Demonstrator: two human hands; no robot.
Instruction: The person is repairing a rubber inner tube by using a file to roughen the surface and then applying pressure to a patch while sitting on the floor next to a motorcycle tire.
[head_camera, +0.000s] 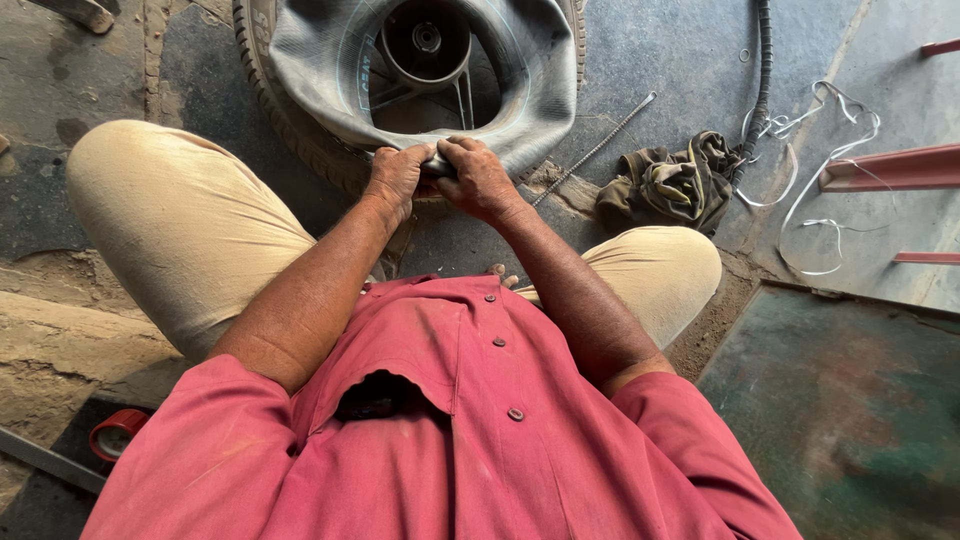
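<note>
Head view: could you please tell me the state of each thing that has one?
Inner tube: slack, pulled out of the tyre.
Tyre: lying flat on the wheel.
Left hand: gripping the tube's edge.
Right hand: gripping it too.
Rag: crumpled on the floor.

Dusty concrete floor (660, 60), crumpled rag (668, 185), perhaps metal sheet (850, 410).

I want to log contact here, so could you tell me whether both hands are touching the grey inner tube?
Touching. The head view shows the left hand and right hand pinching the inner tube together.
</note>
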